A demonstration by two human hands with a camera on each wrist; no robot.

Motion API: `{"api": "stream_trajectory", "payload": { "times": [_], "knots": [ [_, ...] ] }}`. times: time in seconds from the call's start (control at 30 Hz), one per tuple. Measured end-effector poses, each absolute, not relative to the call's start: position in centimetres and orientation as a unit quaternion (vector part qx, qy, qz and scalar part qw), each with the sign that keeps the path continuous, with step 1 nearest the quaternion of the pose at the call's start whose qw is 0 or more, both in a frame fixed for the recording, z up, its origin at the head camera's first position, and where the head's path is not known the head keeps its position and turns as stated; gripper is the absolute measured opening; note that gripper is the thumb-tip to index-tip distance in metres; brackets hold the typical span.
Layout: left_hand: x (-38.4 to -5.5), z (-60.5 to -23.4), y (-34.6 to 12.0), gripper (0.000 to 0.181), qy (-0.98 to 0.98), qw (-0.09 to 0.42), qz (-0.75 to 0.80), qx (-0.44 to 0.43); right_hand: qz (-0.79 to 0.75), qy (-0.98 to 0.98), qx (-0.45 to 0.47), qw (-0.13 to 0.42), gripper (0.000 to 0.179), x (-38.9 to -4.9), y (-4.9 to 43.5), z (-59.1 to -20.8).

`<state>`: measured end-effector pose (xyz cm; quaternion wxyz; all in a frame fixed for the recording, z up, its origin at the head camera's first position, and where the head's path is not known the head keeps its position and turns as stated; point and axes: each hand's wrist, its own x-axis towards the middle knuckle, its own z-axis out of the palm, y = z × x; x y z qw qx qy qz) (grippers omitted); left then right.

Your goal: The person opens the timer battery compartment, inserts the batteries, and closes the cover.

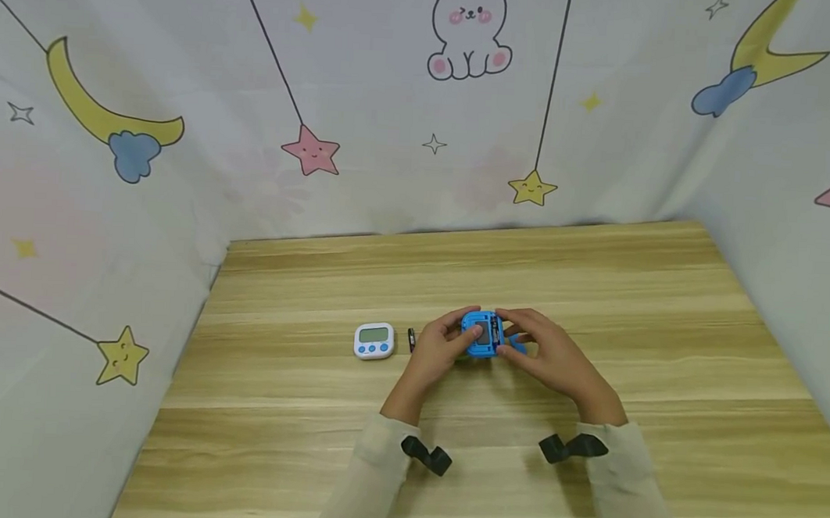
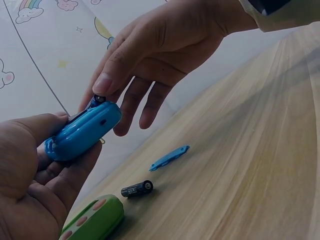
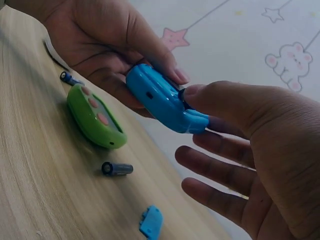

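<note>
A white timer (image 1: 374,340) with a grey screen and three blue buttons lies toward the left of the wood-grained counter (image 1: 265,439). A green device (image 2: 97,220) with pinkish buttons also rests on it. Pale cloth (image 1: 382,77) rises behind the far edge and at both sides, printed with a winking rabbit (image 1: 467,43), a pink star (image 1: 312,153) at far left-centre, and a yellow crescent moon (image 1: 78,100) with a blue cloud (image 1: 134,154) on the left.

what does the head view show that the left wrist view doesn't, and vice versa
Only head: white timer and dark battery beside it.

Only left wrist: buttons of the green timer, and a loose battery near it.

Both: left hand, right hand, blue device, blue cover, table, printed backdrop.
</note>
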<state>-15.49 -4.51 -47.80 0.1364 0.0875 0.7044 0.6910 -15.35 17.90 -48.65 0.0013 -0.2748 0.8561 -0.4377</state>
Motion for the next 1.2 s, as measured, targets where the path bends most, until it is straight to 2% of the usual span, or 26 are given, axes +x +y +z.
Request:
{"api": "stream_trajectory", "payload": {
  "times": [0.2, 0.4, 0.63, 1.2],
  "knots": [
    [-15.5, -47.7, -4.6, 0.045, 0.718, 0.133, 0.678, 0.086, -0.453, 0.852, -0.259, 0.028, 0.054, -15.4, 17.6, -49.0],
    [-16.5, -50.5, -4.5, 0.045, 0.726, 0.125, 0.670, 0.084, -0.454, 0.856, -0.242, 0.058, 0.057, -15.3, 17.5, -49.0],
    [-16.6, -51.0, -4.6, 0.048, 0.735, 0.107, 0.663, 0.092, -0.460, 0.851, -0.247, 0.057, 0.055, -15.5, 17.4, -48.9],
    [-16.7, -51.0, -4.7, 0.046, 0.743, 0.114, 0.653, 0.096, -0.484, 0.830, -0.269, 0.063, 0.051, -15.5, 17.0, -49.2]
  ]
}}
